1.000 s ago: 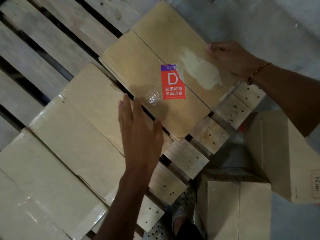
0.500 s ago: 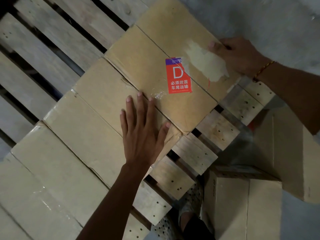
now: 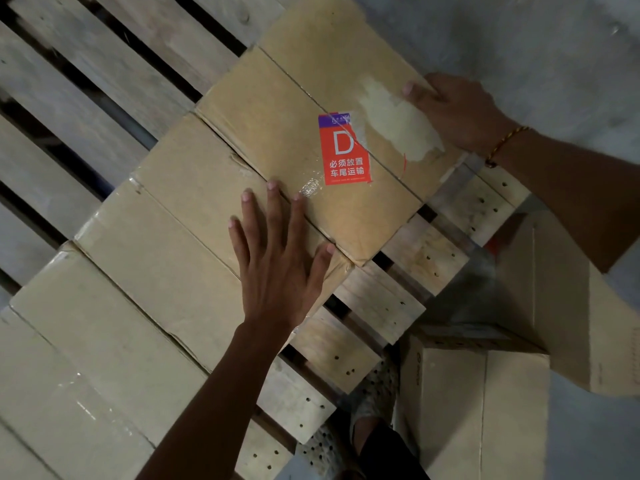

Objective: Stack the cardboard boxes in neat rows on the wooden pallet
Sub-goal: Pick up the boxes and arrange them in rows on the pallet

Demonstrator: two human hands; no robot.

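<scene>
Right hand gripping the far right corner of the labelled cardboard box, thumb laid on the top face beside a pale torn patch, remaining fingers wrapped over the edge out of sight. Left hand pressed flat with fingers spread and straight, palm on the neighbouring cardboard box, fingertips reaching across the seam onto the labelled box; holding nothing. Labelled box seated on the wooden pallet at its near right corner, touching the neighbouring box along one side. Orange sticker with a white letter D and Chinese characters fixed on the top face. Third cardboard box butted against the second, continuing the row along the near edge of the pallet. Bare slats exposed behind the row. Two further cardboard boxes standing on the concrete floor off the right edge of the pallet. Thread bracelet on the right wrist. Perforated shoe visible between pallet and floor boxes.
</scene>
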